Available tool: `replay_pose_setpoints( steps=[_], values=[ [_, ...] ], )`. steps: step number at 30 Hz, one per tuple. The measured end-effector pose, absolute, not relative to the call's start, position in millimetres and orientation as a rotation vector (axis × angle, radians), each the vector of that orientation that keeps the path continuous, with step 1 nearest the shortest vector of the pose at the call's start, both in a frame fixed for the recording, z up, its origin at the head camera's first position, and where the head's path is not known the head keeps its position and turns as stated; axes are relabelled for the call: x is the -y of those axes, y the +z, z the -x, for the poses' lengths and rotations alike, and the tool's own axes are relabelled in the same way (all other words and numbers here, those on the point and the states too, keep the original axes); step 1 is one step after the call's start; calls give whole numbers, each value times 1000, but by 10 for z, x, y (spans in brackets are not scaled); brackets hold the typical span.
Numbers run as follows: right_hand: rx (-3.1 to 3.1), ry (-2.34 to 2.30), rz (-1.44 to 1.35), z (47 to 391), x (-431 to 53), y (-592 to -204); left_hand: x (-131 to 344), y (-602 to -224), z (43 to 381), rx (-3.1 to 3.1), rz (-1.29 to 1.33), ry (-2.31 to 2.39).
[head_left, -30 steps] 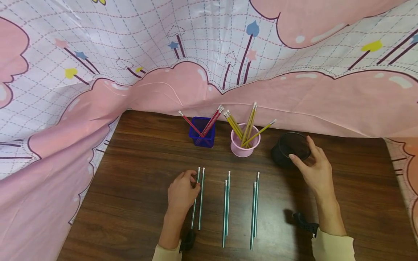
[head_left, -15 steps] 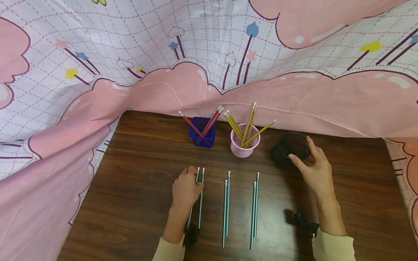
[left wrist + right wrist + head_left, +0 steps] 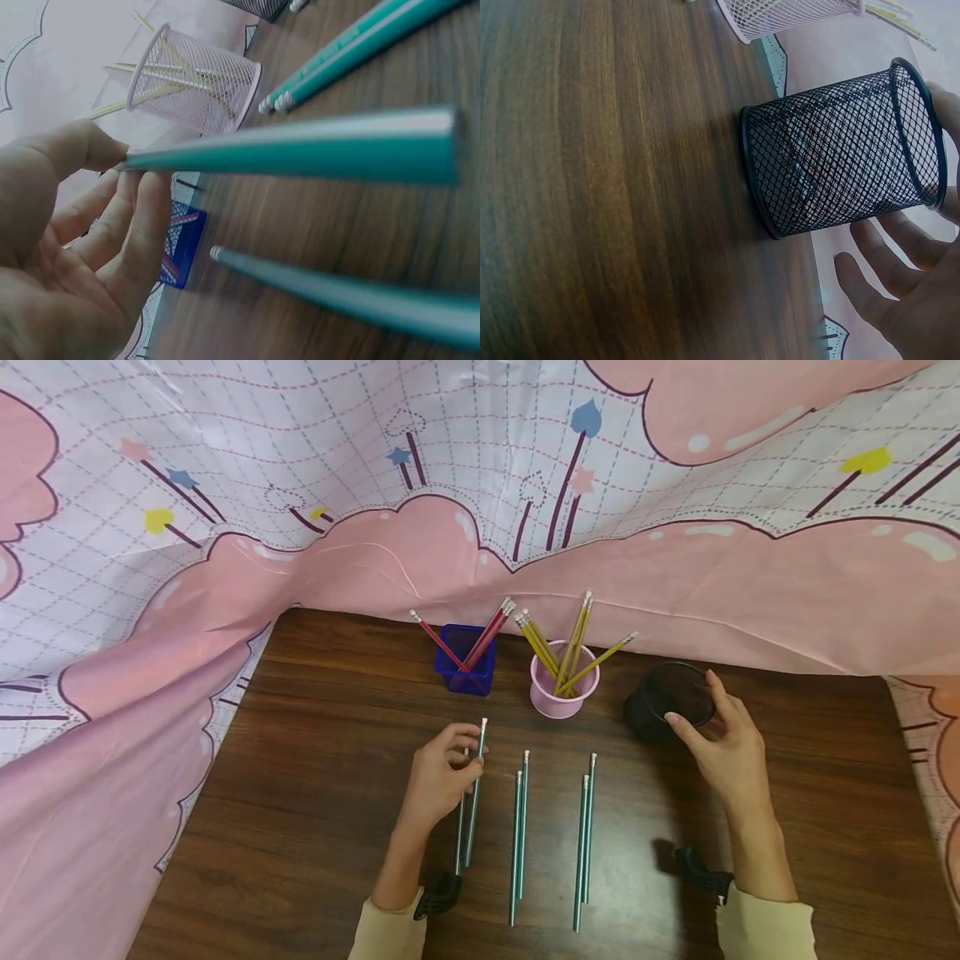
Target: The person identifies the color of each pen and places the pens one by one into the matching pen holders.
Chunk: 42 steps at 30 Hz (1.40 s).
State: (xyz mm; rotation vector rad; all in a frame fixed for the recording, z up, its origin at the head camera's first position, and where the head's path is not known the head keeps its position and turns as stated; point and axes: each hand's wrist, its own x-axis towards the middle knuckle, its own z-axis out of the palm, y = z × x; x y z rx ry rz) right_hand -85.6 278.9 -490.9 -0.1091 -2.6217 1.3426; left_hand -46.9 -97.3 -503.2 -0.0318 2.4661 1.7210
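Note:
My left hand [image 3: 438, 777] pinches a green pencil [image 3: 315, 154] between thumb and fingers near its eraser end. The left wrist view shows that pencil raised off the table, with a second green pencil [image 3: 315, 289] lying below it. With thumb and a finger, my right hand [image 3: 731, 764] holds the rim of a black mesh pencil cup [image 3: 840, 150], which stands upright on the table. No pencils show inside this cup. Two pairs of green pencils [image 3: 517, 852] lie side by side between the hands, one pair being these pencils [image 3: 584, 852] nearer the right arm.
At the back, a blue mesh pencil cup [image 3: 471, 683] holds several red pencils. Next to it a pink mesh pencil cup [image 3: 555, 706] holds several yellow pencils. A patterned cloth [image 3: 675, 585] hangs behind and at the left of the wooden table [image 3: 300, 777].
My left hand has taken hold of the leftmost green pencil, lifted it and carried it right and forward, across the other pencil. The right hand stays at the black cup's rim.

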Motion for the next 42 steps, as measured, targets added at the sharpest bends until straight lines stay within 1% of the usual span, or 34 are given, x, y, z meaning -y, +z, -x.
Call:
replay_pose_setpoints(
  steps=[7,13,27,31,34,36,38,42],
  values=[
    [2619,1341,122,855,-2785,-4918,881,-5010,490,-2380,33,1863],
    [2630,1326,130,847,-2779,-4923,796,-4933,546,-2390,20,1846],
    [2647,1320,105,840,-2793,-4906,445,-4746,787,-2370,-336,1983],
    [2663,1330,118,842,-2791,-4908,342,-4690,864,-2382,-364,1982],
    [2665,1321,127,845,-2790,-4911,275,-4501,876,-2356,-373,1998],
    [2663,1315,131,845,-2791,-4912,234,-4468,899,-2338,-389,2004],
    [2665,1308,130,845,-2792,-4913,195,-4451,923,-2323,-400,2013],
    [2662,1310,118,848,-2795,-4904,111,-4544,1015,-2321,-424,2022]
  ],
)
